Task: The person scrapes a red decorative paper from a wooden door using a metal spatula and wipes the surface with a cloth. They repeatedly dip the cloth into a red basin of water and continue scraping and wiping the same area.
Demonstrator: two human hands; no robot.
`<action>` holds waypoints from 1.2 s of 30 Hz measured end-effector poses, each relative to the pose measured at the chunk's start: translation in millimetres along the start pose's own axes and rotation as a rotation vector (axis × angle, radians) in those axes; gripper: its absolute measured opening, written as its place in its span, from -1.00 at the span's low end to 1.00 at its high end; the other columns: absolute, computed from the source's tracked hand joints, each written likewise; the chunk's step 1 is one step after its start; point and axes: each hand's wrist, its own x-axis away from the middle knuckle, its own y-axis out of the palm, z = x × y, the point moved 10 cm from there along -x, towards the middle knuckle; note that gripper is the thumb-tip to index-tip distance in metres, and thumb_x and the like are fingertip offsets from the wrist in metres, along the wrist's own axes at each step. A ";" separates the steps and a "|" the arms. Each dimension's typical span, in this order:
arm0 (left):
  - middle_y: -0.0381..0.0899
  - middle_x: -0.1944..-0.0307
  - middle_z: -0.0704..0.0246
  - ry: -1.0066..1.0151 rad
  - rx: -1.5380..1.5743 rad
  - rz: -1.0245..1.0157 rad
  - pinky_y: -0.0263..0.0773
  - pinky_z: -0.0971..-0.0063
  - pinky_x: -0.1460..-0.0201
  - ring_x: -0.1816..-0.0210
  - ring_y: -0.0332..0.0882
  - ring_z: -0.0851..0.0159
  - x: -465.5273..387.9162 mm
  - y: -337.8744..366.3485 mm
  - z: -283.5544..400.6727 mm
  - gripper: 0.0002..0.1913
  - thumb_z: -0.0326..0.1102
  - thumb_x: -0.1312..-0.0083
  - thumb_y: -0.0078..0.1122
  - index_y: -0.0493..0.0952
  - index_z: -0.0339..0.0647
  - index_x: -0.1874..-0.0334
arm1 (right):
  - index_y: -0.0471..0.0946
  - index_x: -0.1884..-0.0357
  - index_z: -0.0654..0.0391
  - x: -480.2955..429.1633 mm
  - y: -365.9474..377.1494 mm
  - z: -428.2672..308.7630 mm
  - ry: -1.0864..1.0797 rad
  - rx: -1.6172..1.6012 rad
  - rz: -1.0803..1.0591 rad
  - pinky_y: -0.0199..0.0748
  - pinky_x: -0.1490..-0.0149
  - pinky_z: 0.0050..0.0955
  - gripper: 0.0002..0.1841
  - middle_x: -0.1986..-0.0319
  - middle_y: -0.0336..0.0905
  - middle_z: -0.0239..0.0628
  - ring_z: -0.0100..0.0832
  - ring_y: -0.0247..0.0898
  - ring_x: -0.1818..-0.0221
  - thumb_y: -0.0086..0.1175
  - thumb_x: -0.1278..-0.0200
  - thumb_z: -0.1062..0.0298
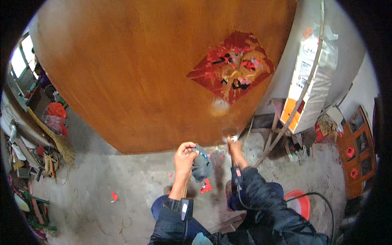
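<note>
A large brown wooden panel (137,76), like a door leaf, stands before me. On its right half is a diamond of red paper (211,69), torn and scraped, with black and gold remnants and bare wood showing through. My left hand (185,157) pinches a grey cloth (202,168) with a blue-and-white edge, just below the panel's lower edge. In my right hand (235,150) is a handled tool (230,133), its broad blurred end close to the panel's lower right corner. Whether that end touches the wood, I cannot tell.
Scraps of torn red paper (206,186) lie on the concrete floor (92,183). To the right, a wooden pole (301,98) leans across a long white carton (301,76). A red basin (301,203) sits by my right knee. At left are a straw broom (62,147) and piled clutter.
</note>
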 end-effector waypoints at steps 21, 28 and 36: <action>0.37 0.44 0.53 0.055 -0.037 -0.020 0.25 0.77 0.37 0.43 0.32 0.59 57.4 7.7 6.7 -0.73 -0.69 0.01 0.07 0.46 -0.25 0.25 | 0.46 0.26 0.14 149.1 -22.8 -53.1 0.064 -0.585 -0.431 0.11 0.52 -0.70 -0.82 0.48 0.45 -0.46 -0.67 0.18 0.60 0.17 -0.09 0.42; 0.44 0.24 0.38 0.276 -0.012 -0.265 0.35 0.63 0.14 0.24 0.41 0.46 81.1 128.9 74.6 -0.73 -0.63 -0.05 0.07 0.41 -0.28 0.17 | 0.42 0.33 0.17 173.4 -61.1 -134.7 -0.202 -0.615 -0.547 0.22 0.49 -0.69 -0.75 0.49 0.40 -0.51 -0.69 0.23 0.55 0.24 0.07 0.51; 0.39 0.43 0.57 0.171 -0.176 -0.346 0.17 0.79 0.52 0.51 0.27 0.65 91.4 215.6 58.5 -0.72 -0.52 -0.16 0.06 0.42 -0.22 0.06 | 0.38 0.34 0.17 153.5 -135.3 -160.0 -0.213 -0.710 -0.402 0.13 0.58 -0.72 -0.74 0.54 0.40 -0.48 -0.72 0.17 0.66 0.20 0.08 0.62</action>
